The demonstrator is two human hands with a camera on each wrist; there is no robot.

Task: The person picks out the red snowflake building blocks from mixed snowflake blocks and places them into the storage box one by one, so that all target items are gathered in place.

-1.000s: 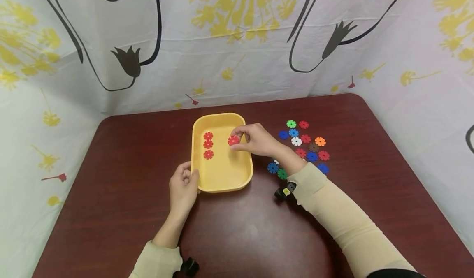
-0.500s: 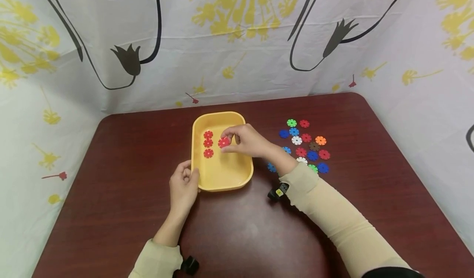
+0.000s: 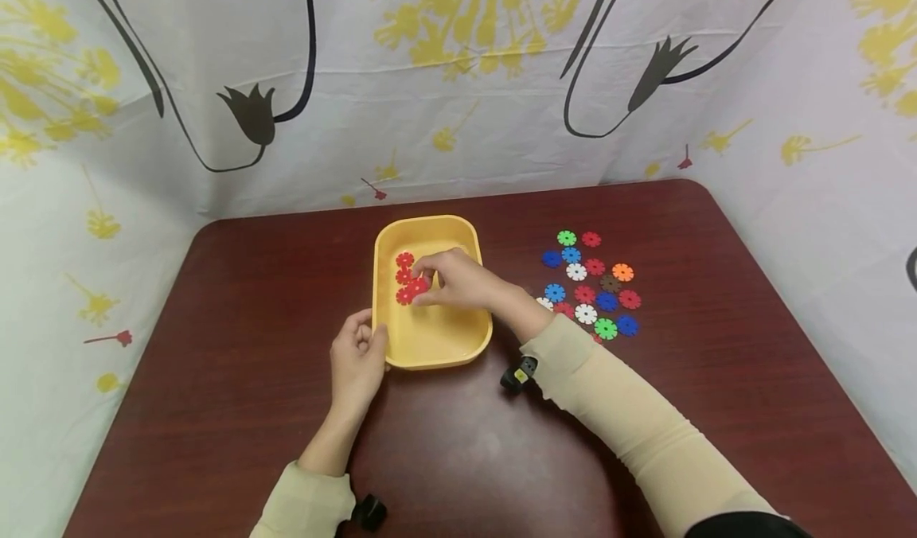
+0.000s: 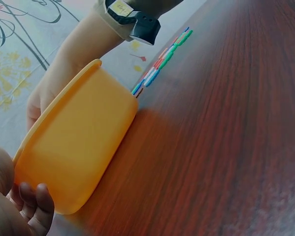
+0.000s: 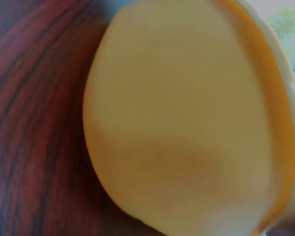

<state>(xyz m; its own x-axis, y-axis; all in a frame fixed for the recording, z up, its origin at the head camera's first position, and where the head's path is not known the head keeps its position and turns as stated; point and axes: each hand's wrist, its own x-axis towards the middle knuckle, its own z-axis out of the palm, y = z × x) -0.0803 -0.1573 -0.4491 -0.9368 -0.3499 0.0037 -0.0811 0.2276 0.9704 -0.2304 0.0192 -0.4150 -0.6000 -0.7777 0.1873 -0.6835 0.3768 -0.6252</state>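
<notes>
A yellow plastic tray (image 3: 438, 350) lies on the table, its side wall (image 4: 83, 132) filling much of the left wrist view. My left hand (image 3: 358, 367) grips its left rim near the front corner, thumb on the rim. Inside, 3 red notched snowflake discs (image 3: 404, 259) form a column towards the left. My right hand (image 3: 462, 280) reaches in over the right rim and pinches another red snowflake disc (image 3: 419, 286), which overlaps the column's lower part in the head view. The right wrist view shows the tray (image 5: 186, 98) blurred and no fingers.
Right of the tray, several loose snowflake discs (image 3: 585, 313) in green, blue, white, red, orange and brown lie spread on the dark red-brown table (image 3: 215, 347); my right forearm hides some. A patterned white cloth (image 3: 473, 140) hangs behind the table.
My right hand has moved left and slightly nearer across the tray, carrying the red snowflake disc up to the column. More loose discs show beside the forearm. The left hand keeps its grip.
</notes>
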